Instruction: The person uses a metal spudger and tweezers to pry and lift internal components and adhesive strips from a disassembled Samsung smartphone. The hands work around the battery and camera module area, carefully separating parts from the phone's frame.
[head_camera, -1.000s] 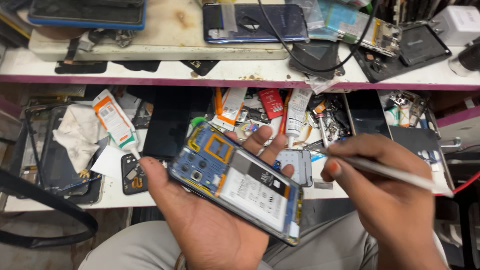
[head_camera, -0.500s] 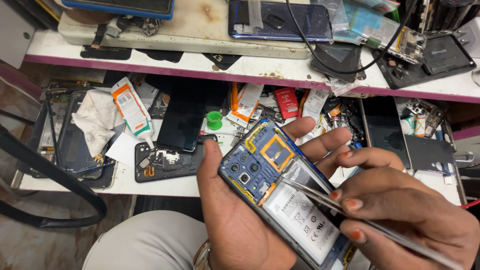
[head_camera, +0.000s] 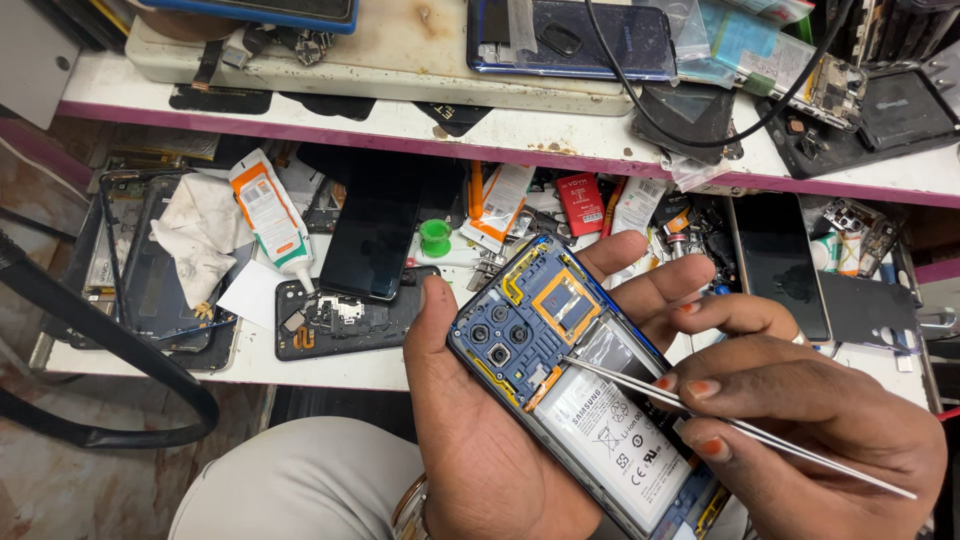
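The left hand (head_camera: 480, 440) cradles an opened phone (head_camera: 580, 390) (back cover off), thumb at its nine o'clock edge, fingers wrapped round from two o'clock. The right hand (head_camera: 800, 420), at four o'clock, pinches tweezers (head_camera: 720, 425), their tips touching the phone's middle, above the tabletop (head_camera: 330, 370).

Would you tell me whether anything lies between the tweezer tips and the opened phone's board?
Nothing visible does. The right hand holds the tweezers with their tips already at the board beside the battery, and the left hand cradles the opened phone from beneath.
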